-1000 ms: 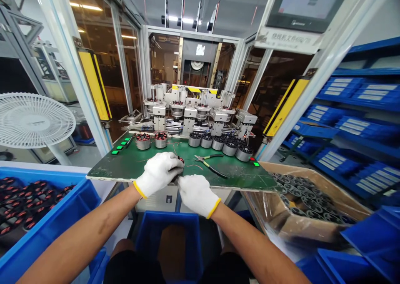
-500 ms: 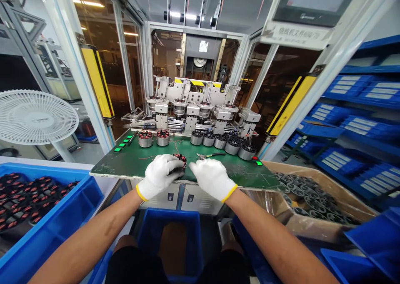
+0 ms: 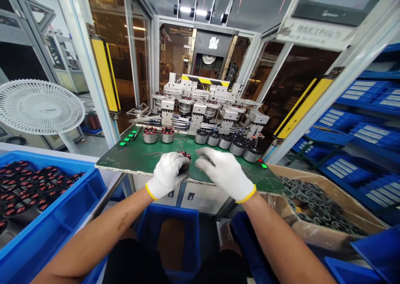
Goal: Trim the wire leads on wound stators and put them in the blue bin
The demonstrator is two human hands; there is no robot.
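Note:
My left hand (image 3: pixel 167 172), in a white glove with a yellow cuff, is closed around a stator (image 3: pixel 186 162) with copper windings at the front of the green worktable (image 3: pixel 125 161). To its right, my right hand (image 3: pixel 226 171), gloved the same way, has its fingers extended and apart, with nothing visible in them. A small gap separates its fingertips from the stator. Behind my hands, two copper-wound stators (image 3: pixel 168 135) stand at the left. Several stators without visible copper (image 3: pixel 238 147) form a row at the right. Loose copper wire (image 3: pixel 152 154) lies left of my left hand.
The winding machine (image 3: pixel 196 119) spans the table's back edge. A blue crate of wound stators (image 3: pixel 93 192) is at left, below a white fan (image 3: pixel 43 109). On the right sits a carton of stator cores (image 3: pixel 356 200). Another blue bin (image 3: pixel 193 234) is below the table.
My right hand has opened from a closed shape and moved slightly away from the stator. It now covers the spot where green-handled cutters lay. My left hand keeps hold; the view has shifted a little.

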